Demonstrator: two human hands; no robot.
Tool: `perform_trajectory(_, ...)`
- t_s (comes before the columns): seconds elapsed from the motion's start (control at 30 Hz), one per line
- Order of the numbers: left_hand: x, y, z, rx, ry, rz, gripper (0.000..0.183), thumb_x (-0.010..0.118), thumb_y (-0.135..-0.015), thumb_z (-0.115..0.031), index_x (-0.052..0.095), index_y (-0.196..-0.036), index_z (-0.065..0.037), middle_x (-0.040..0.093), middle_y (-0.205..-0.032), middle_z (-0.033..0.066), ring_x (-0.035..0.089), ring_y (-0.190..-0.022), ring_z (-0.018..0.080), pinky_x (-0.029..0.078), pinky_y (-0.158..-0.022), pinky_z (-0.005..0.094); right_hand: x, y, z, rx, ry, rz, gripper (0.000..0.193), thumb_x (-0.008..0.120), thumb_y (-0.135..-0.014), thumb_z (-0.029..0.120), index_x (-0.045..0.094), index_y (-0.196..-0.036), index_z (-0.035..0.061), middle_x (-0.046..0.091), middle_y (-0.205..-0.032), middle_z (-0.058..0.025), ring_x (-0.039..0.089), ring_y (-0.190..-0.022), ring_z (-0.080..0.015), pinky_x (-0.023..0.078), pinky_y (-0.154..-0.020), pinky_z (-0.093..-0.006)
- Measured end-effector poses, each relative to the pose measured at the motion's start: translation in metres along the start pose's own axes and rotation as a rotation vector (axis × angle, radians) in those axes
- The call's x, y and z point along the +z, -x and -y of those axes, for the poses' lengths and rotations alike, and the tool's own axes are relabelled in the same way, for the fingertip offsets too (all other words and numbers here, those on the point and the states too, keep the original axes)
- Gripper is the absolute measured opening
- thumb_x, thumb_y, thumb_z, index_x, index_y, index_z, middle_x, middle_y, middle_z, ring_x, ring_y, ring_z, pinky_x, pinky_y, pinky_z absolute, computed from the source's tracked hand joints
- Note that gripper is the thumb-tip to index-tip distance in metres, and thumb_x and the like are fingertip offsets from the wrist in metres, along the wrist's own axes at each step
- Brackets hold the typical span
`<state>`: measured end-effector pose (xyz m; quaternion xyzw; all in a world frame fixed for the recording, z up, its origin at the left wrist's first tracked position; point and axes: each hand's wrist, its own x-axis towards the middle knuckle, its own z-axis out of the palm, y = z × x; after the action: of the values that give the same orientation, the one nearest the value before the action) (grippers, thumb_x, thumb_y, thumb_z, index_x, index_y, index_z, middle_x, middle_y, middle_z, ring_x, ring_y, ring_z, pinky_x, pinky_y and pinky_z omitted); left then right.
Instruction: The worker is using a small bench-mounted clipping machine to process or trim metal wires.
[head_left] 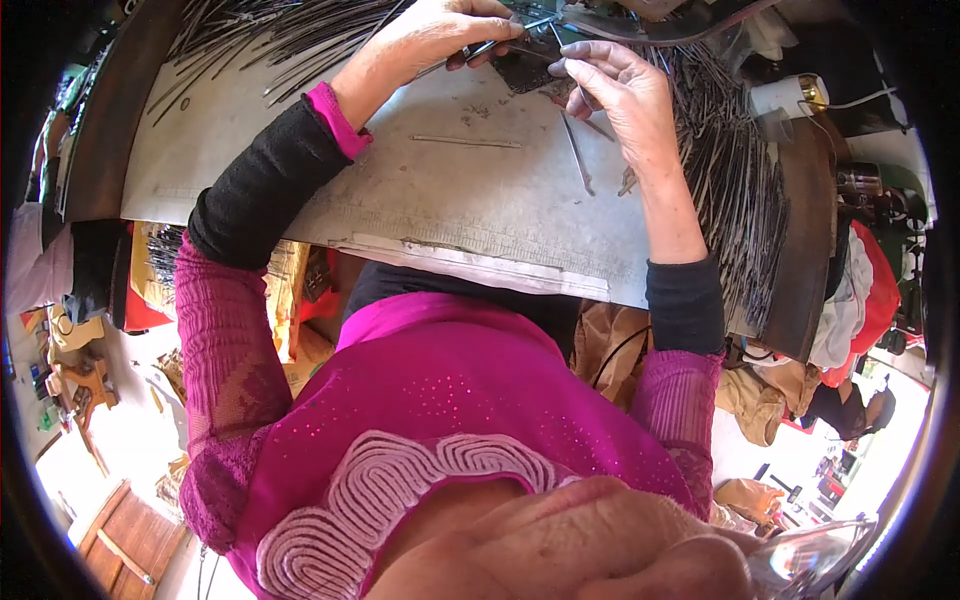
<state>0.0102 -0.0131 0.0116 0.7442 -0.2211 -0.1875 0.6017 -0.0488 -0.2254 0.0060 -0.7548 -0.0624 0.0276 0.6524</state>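
Note:
My left hand (440, 38) is at the far edge of the work surface, its fingers closed around several thin metal rods (484, 47). Close by on its right, my right hand (622, 92) has thumb and fingers pinched together at the end of a thin dark strip, whose kind I cannot make out. Behind and between the fingers is a dark block (527, 72), partly hidden. On the grey metal tabletop (400, 190) lie a single thin rod (465, 142) and, just below my right hand, another slanting rod (577, 155).
Piles of thin dark rods lie at the far left (290, 45) and along the right (735, 190). Dark raised side boards flank the table, the right board (805, 240) next to the pile. A white cylindrical fitting (785, 97) with a cord stands at the far right.

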Motion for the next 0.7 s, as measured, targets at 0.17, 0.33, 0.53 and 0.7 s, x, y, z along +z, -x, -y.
perform_trajectory(0.17,-0.003,-0.003,0.027,0.358,-0.099,-0.04,0.027,0.054,-0.087,-0.028,0.063,-0.095,-0.004,0.059,-0.076,0.0021,0.053,-0.061,0.0062,0.04,-0.048,0.0169,0.0,0.001,0.0,0.013,-0.021,0.008,0.017,0.059,-0.084,0.01,0.06,-0.099,0.002,0.065,-0.088,-0.0085,0.058,-0.057,-0.0073,0.047,-0.053,-0.0192)
perform_trajectory(0.33,-0.003,0.002,0.011,0.291,-0.214,0.021,0.025,0.052,-0.088,-0.022,0.063,-0.097,-0.001,0.059,-0.081,0.0044,0.053,-0.063,0.0061,0.04,-0.05,0.0168,0.002,0.003,-0.002,0.041,-0.057,-0.019,0.018,0.059,-0.084,0.011,0.06,-0.099,0.0025,0.065,-0.087,-0.0077,0.057,-0.056,-0.0065,0.047,-0.052,-0.019)
perform_trajectory(0.53,0.001,0.004,0.007,0.139,-0.065,-0.014,0.024,0.054,-0.087,-0.02,0.063,-0.096,0.001,0.058,-0.079,0.0045,0.053,-0.063,0.006,0.039,-0.051,0.0173,0.0,0.002,0.001,0.018,-0.006,-0.01,0.018,0.059,-0.083,0.011,0.06,-0.099,0.0023,0.065,-0.086,-0.0064,0.057,-0.056,-0.0057,0.046,-0.051,-0.0181)
perform_trajectory(0.7,0.005,0.005,0.005,0.026,-0.02,0.005,0.027,0.054,-0.087,-0.021,0.062,-0.098,0.002,0.06,-0.081,0.0051,0.05,-0.059,0.0051,0.038,-0.049,0.0165,-0.001,0.002,0.002,0.026,0.012,-0.021,0.017,0.059,-0.083,0.011,0.06,-0.098,0.0025,0.065,-0.082,-0.0058,0.056,-0.055,-0.0052,0.044,-0.049,-0.0171)
